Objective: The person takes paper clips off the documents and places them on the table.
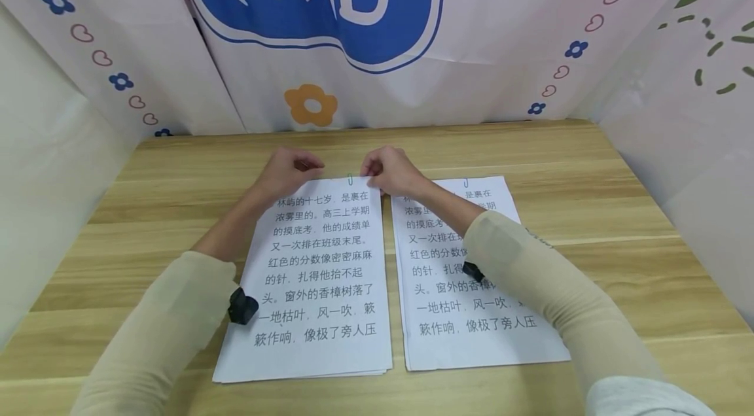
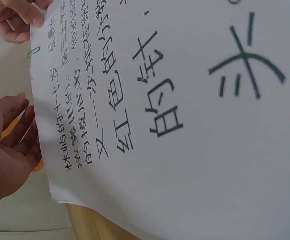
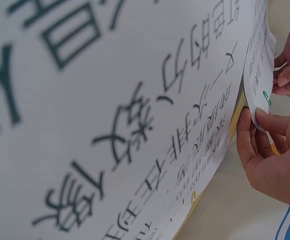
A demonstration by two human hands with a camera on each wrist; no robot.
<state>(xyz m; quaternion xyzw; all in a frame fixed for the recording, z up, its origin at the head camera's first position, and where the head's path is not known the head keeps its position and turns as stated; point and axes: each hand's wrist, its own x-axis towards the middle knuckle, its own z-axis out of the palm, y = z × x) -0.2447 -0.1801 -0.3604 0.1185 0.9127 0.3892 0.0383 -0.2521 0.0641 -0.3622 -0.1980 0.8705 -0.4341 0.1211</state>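
A stack of printed sheets [image 1: 321, 360] lies on the left, with a green paper clip [image 1: 350, 179] on its top edge. My right hand [image 1: 391, 171] pinches this stack's top right corner; in the right wrist view the thumb [image 3: 270, 120] is on the front and the fingers are behind. At the top left part of the same edge is my left hand [image 1: 288, 171], its fingers loosely bent beside the paper in the left wrist view. A second printed stack [image 1: 477, 350] lies to the right under my right forearm, with a yellow paper clip [image 3: 193, 198] at its top.
Both stacks lie on a wood-grain table [image 1: 618, 272], a narrow strip of which shows between them. Behind the table hangs a white cloth [image 1: 471, 89] with a blue emblem and an orange flower. White side walls [image 1: 47, 161] stand left and right.
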